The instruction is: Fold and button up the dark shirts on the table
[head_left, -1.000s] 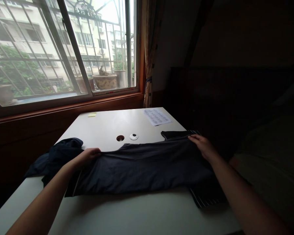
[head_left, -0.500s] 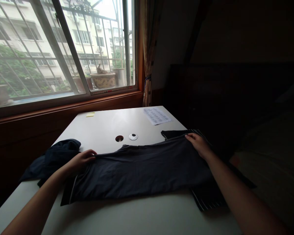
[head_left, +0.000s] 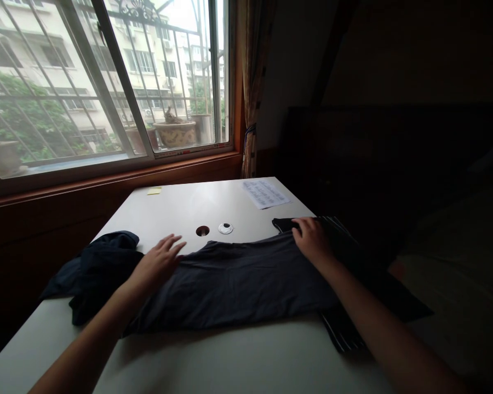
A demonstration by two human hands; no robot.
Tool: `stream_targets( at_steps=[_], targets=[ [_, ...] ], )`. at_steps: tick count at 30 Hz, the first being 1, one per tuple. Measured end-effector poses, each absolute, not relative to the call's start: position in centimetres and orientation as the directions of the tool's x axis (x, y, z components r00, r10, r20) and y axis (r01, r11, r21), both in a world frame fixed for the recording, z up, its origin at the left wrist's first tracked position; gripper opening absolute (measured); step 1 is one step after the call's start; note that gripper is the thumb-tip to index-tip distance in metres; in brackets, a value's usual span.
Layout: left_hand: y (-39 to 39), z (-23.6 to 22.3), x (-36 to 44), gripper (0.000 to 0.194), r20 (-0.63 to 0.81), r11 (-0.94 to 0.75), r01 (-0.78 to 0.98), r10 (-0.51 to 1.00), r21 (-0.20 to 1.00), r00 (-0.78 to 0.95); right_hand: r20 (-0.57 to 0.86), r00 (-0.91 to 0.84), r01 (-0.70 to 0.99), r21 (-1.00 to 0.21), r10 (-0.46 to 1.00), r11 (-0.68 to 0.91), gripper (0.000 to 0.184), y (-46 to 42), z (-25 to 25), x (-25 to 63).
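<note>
A dark grey garment (head_left: 238, 279), possibly trousers, lies spread sideways across the white table. My left hand (head_left: 160, 262) is open over its left part, fingers apart near the upper edge and nothing held. My right hand (head_left: 314, 243) is over the right part of that upper edge, thumb and fingers apart, also open; I cannot tell whether its fingertips touch the cloth. Under the grey garment's right end is a black piece of clothing (head_left: 345, 339) with white stripes. Left of my left hand sits a crumpled dark navy garment (head_left: 107, 262).
The white table (head_left: 181, 205) has a round cable hole (head_left: 202, 231) with a round white cover (head_left: 225, 228) beside it. A printed sheet (head_left: 267, 194) lies at the far right corner, a yellow sticky note (head_left: 154, 191) at the far left. Behind is a barred window (head_left: 143, 82).
Both hands have let go of the grey garment's upper edge and moved inward, left hand rightward, right hand leftward. Their fingers have spread. The garment's left end with its black-and-white trim is now covered.
</note>
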State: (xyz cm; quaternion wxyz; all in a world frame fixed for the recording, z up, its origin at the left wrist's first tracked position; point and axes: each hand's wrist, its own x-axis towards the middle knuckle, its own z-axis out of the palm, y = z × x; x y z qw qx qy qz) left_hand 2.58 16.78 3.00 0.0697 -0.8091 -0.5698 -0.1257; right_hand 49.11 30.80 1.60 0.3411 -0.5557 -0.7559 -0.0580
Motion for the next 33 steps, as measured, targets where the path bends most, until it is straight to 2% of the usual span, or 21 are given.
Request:
stream_targets(
  at_steps=[2, 4, 7, 11, 20, 26, 33],
  targets=[
    [17.1, 1.9, 7.4, 0.047, 0.296, -0.428, 0.903, 0.859, -0.033, 0.418, 0.544, -0.379, 0.808, -0.200, 0.749, 0.555, 0.037, 28.4, 1.2, 44.5],
    [17.6, 0.3, 11.2, 0.051, 0.283, -0.462, 0.884, 0.840, -0.071, 0.462, 0.433, -0.605, 0.700, -0.111, 0.668, 0.705, 0.042, 26.1, 0.0, 40.3],
    [18.5, -2.1, 12.9, 0.057, 0.237, -0.386, 0.921, 0.892, -0.046, 0.386, 0.252, -0.728, 0.644, -0.068, 0.638, 0.762, 0.056, 24.1, -2.1, 37.0],
    [19.0, -3.7, 9.1, 0.063, 0.143, -0.302, 0.953, 0.945, 0.027, 0.295, 0.160, -0.672, 0.723, -0.068, 0.723, 0.687, 0.063, 24.8, -3.7, 39.2],
    [16.0, -3.9, 1.2, 0.063, 0.118, -0.249, 0.968, 0.963, 0.038, 0.243, 0.166, -0.525, 0.846, -0.001, 0.835, 0.533, 0.062, 27.5, -2.7, 49.0],
    [14.2, -4.2, -1.4, 0.065, 0.088, -0.116, 0.992, 0.990, 0.048, 0.112, 0.148, -0.322, 0.931, -0.131, 0.935, 0.341, 0.066, 27.5, -3.3, 54.1],
    [13.8, -4.2, -1.4, 0.064, 0.123, -0.091, 0.993, 0.989, 0.075, 0.082, 0.258, -0.288, 0.917, -0.205, 0.922, 0.344, 0.061, 28.2, -5.7, 56.3]
  ],
)
